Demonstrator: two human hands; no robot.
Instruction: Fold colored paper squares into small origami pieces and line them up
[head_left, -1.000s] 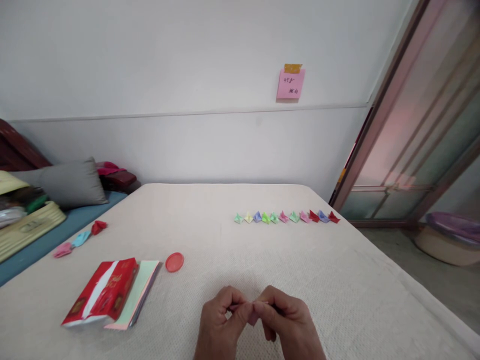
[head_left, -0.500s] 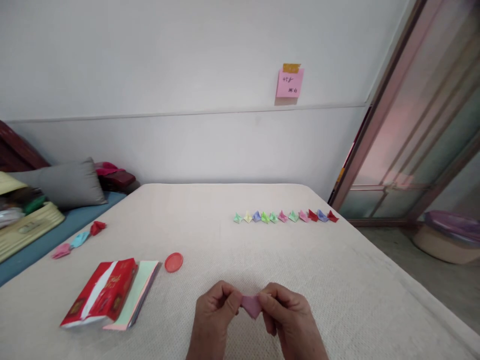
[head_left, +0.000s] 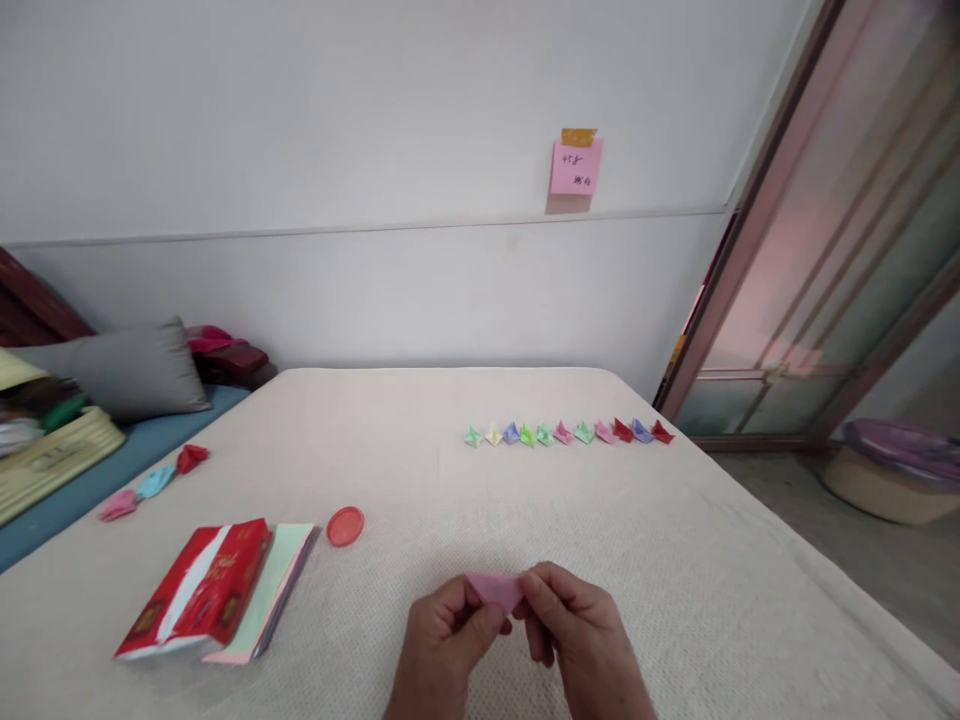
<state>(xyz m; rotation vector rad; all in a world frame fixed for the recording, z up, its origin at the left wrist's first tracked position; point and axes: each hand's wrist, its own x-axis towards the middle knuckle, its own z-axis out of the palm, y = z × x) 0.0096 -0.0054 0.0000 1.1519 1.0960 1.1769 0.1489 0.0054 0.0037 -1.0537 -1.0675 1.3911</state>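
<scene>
A small folded piece of pink paper (head_left: 495, 588) is held up between my two hands, near the front middle of the table. My left hand (head_left: 448, 640) pinches it from the left, with the thumb across its lower part and fingers behind. At its right corner, my right hand (head_left: 576, 625) grips it between thumb and index finger. The paper looks like a triangle pointing down; its lower tip is partly hidden by my left thumb.
A row of small folded paper figures (head_left: 564, 432) in several colours stands toward the back right. On the left lie a red packet (head_left: 214, 590), sheets of coloured paper (head_left: 279, 570), a round red lid (head_left: 345, 526) and three folded paper pieces (head_left: 155, 482).
My left thumb has moved over the front of the pink paper, and my left hand has shifted slightly right. The paper shows more of its triangular face, slightly higher. My right hand keeps its pinch.
</scene>
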